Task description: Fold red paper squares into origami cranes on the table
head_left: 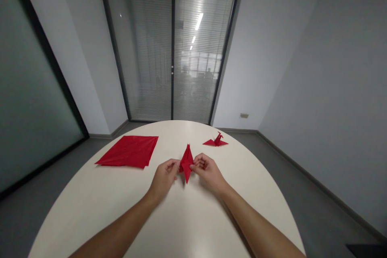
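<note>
A partly folded piece of red paper (186, 162), a narrow diamond shape, stands on end just above the white round table (181, 225). My left hand (165, 175) pinches its left edge and my right hand (207, 169) pinches its right edge, fingers closed on the paper. A stack of flat red paper sheets (129, 151) lies to the left of my hands. A finished red paper crane (216, 141) sits on the table beyond my right hand.
The table's far edge curves just past the crane. Behind it is grey floor, a glass double door with blinds (172, 48), and a glass wall at the left (27, 88).
</note>
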Demonstrator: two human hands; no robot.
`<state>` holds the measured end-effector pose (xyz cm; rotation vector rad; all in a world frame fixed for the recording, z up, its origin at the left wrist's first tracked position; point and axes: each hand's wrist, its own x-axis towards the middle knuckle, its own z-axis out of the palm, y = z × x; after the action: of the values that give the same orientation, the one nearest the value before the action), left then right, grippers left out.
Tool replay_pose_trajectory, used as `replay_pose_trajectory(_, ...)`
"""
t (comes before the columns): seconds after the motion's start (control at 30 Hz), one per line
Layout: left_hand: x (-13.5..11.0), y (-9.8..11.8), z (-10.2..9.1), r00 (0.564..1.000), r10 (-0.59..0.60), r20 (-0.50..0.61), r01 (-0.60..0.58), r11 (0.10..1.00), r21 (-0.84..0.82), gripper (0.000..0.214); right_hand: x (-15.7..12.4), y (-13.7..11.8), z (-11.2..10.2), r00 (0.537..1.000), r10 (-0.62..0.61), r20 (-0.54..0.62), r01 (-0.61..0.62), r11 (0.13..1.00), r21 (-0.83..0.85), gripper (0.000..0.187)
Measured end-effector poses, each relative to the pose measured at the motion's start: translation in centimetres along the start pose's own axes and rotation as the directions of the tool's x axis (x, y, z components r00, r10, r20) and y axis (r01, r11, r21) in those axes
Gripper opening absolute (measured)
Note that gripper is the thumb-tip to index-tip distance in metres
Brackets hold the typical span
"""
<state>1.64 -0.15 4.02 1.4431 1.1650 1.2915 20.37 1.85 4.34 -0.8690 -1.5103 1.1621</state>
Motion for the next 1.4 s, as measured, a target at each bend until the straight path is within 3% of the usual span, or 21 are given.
replay_pose_trajectory(0.33,0.4,0.4,-0.1,0.994,0.09,-0.063,-0.088,0.995,0.034,0.024,-0.2,-0.3,0.0,0.994,-0.104,-0.015,0.1,0.981,-0.168,0.025)
replay_pose_trajectory(0.5,0.5,0.1,-0.3,0.991,0.119,-0.064,-0.112,0.988,0.101,0.019,-0.1,-0.2,-0.2,0.994,-0.098,-0.037,0.089,0.974,-0.209,0.025)
replay_pose_trajectory(0.67,0.3,-0.5,-0.3,0.989,0.138,-0.06,-0.136,0.99,0.045,0.041,0.1,0.1,-0.3,0.996,-0.081,-0.039,0.071,0.977,-0.201,0.03)
replay_pose_trajectory(0.93,-0.2,-0.4,-0.6,0.943,0.332,-0.002,-0.318,0.906,0.278,0.022,-0.1,-0.4,-0.4,0.987,-0.157,-0.041,0.139,0.948,-0.286,0.019)
replay_pose_trajectory(1.2,-0.3,0.0,-0.7,0.935,0.354,0.001,-0.343,0.905,0.252,0.015,-0.3,-0.4,-0.5,0.984,-0.176,-0.009,0.163,0.928,-0.336,0.019)
replay_pose_trajectory(1.4,-0.2,-0.3,-0.6,0.944,0.331,0.016,-0.324,0.914,0.244,0.016,-0.4,-0.9,-0.6,0.967,-0.248,0.052,0.245,0.862,-0.444,0.015)
